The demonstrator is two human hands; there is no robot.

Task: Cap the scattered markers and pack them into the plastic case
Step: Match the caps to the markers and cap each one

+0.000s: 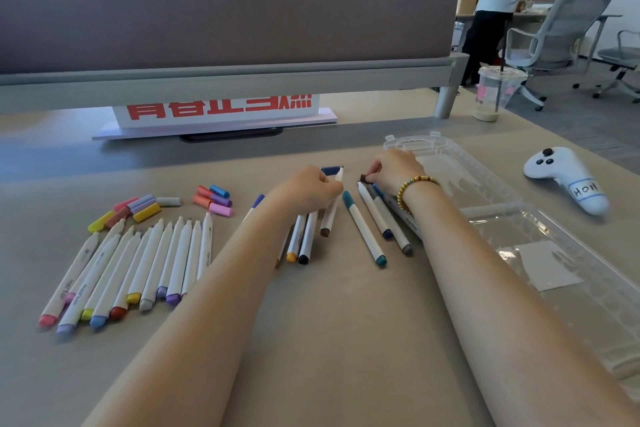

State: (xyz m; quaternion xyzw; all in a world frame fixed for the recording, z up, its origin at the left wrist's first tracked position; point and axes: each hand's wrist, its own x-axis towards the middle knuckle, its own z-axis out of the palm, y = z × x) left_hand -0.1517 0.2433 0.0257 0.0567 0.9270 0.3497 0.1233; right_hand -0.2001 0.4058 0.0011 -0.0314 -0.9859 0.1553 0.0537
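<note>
While the left hand (309, 191) grips an uncapped marker (331, 204) mid-counter (339, 340), the right hand (393, 170) pinches a brown cap (363, 178). The open plastic case (491, 218) lies along the counter's right edge, beside a white controller (568, 180); loose caps (145, 206) sit far left.

Table (329, 340), beige. Left: row of uncapped markers (138, 263); beyond them, loose caps (138, 208). Centre: left hand (308, 189) grips a white marker (330, 208) beside a blue cap (330, 170); right hand (391, 168) pinches a brown cap (364, 178). Between the hands, capped markers (377, 222). Right: open clear plastic case (485, 198); white controller (568, 177). Far right: drink cup (493, 94).
</note>
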